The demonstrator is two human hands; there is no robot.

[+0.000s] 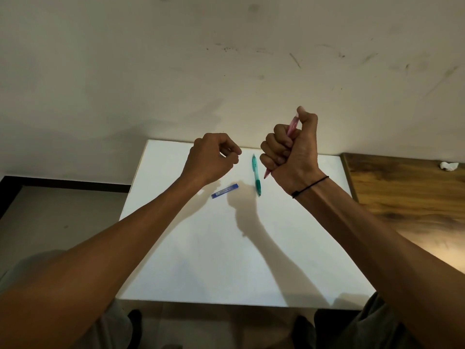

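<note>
My right hand (pixel 289 147) is raised above the white table (pixel 226 260) and grips a pink pen (pixel 292 125) in a fist, thumb on its top end, its tip poking out below the hand. My left hand (pixel 214 157) hovers over the table with thumb and fingertips pinched together; whether something tiny sits between them I cannot tell. A green pen (pixel 256 176) lies on the table between the two hands. A small blue lead case (pixel 225 191) lies flat just below my left hand.
A wooden table (pixel 402 192) adjoins the white one on the right, with a crumpled white paper (pixel 449 165) at its far edge. A scuffed wall (pixel 226 71) stands behind. My knees show below the table's near edge.
</note>
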